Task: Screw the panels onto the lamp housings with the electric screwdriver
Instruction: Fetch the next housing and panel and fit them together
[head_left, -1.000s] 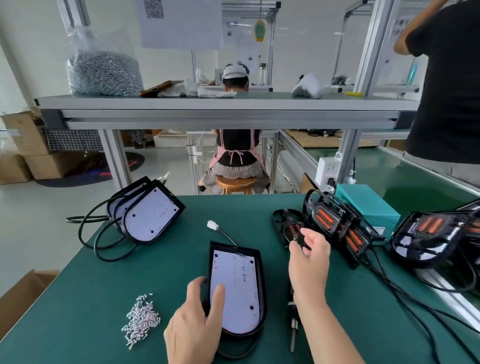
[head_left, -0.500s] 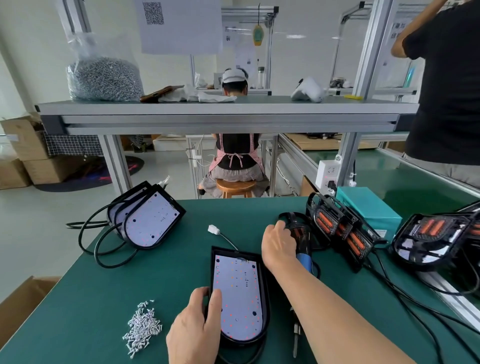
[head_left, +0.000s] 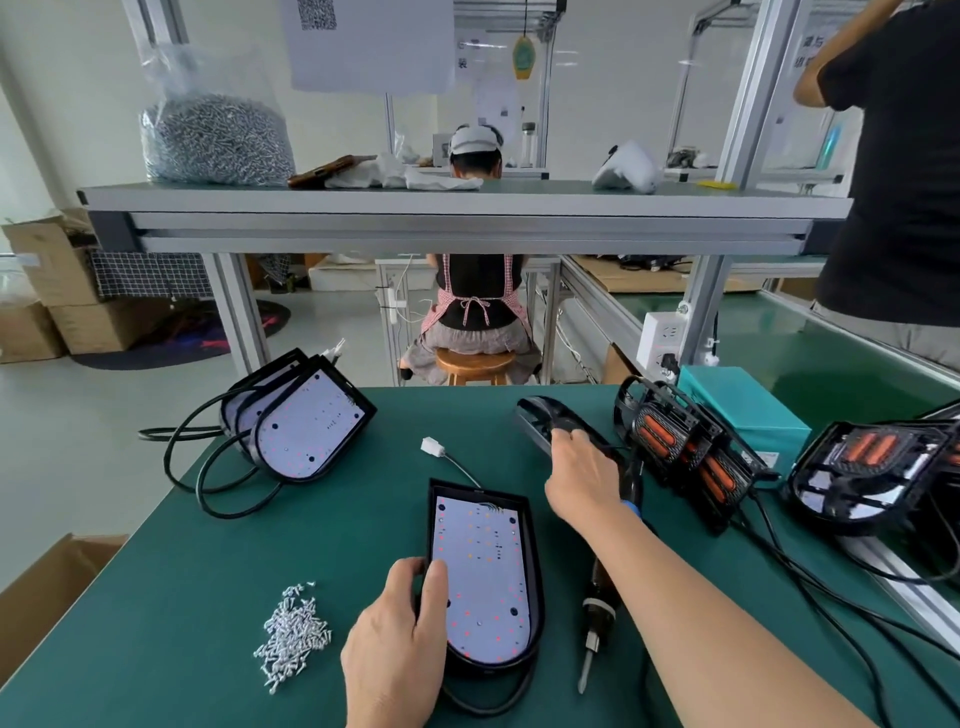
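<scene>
A black lamp housing (head_left: 532, 561) with a white LED board inside lies flat on the green table near the front. My left hand (head_left: 395, 644) holds its left wall, thumb outside and index finger on the board. My right hand (head_left: 582, 473) reaches to the back right and grips a black panel (head_left: 545, 415), which sits tilted next to a row of housings. The electric screwdriver (head_left: 597, 613) lies on the table just right of the housing, under my right forearm, tip pointing toward me. A small pile of silver screws (head_left: 291, 631) sits left of my left hand.
Two lamps with cables (head_left: 306, 426) lean at the back left. Black parts with orange inserts (head_left: 685, 457) and a teal box (head_left: 737, 400) crowd the right, with cables trailing forward. A shelf (head_left: 441, 218) overhead carries a screw bag (head_left: 213, 135). A person (head_left: 898, 182) stands at the right.
My right hand moved from beside the housing forward to the black panel and took hold of it. My left hand stayed on the housing's left edge.
</scene>
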